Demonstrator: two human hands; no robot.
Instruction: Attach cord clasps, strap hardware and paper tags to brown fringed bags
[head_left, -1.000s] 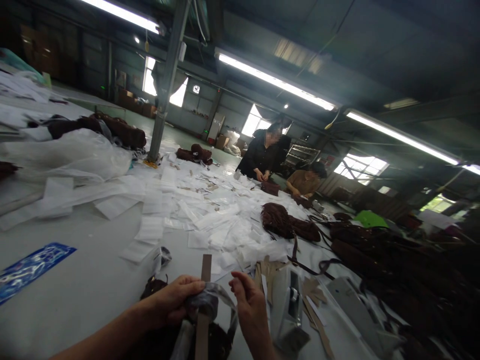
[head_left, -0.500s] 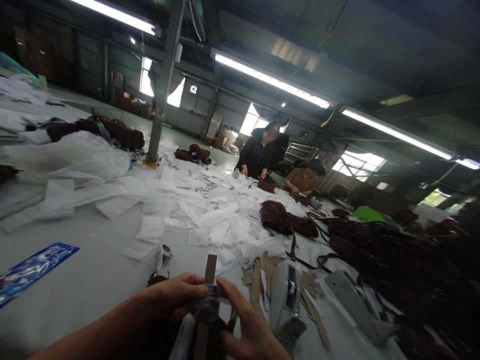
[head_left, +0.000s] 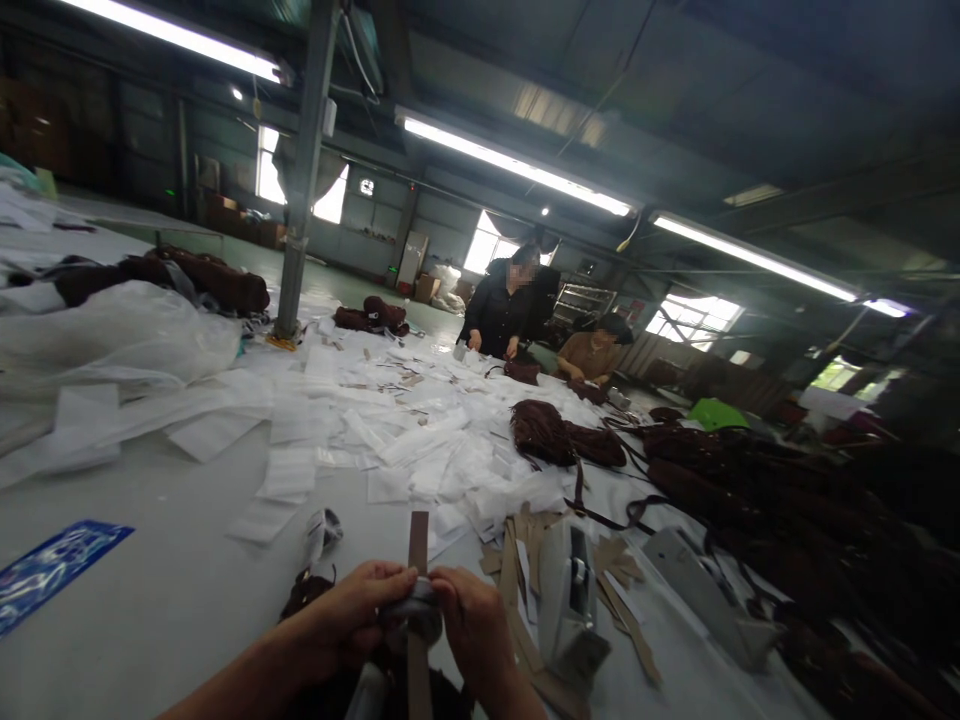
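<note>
At the bottom centre, a flat grey-brown strip [head_left: 418, 540] stands upright, with clear film or tape [head_left: 417, 597] wrapped round it. My left hand [head_left: 367, 600] pinches the film and strip from the left, thumb on top. My right hand [head_left: 476, 625] is closed at the right side of the same wrap, fingertips on the film. Below the hands lies a dark item, mostly hidden by them. A grey tape dispenser [head_left: 566, 590] stands just right of my right hand, among loose grey-brown strips [head_left: 517, 570].
A second grey dispenser [head_left: 705, 590] is farther right, beside a dark brown pile of bags [head_left: 795, 510]. White sheets [head_left: 442, 440] cover the middle of the table [head_left: 180, 560]. A blue packet [head_left: 64, 570] lies left. Two people [head_left: 499, 305] work across the table.
My right hand's fingers have drawn in and closed at the film, where they were spread before. The view has shifted a little, so the background sits farther left.
</note>
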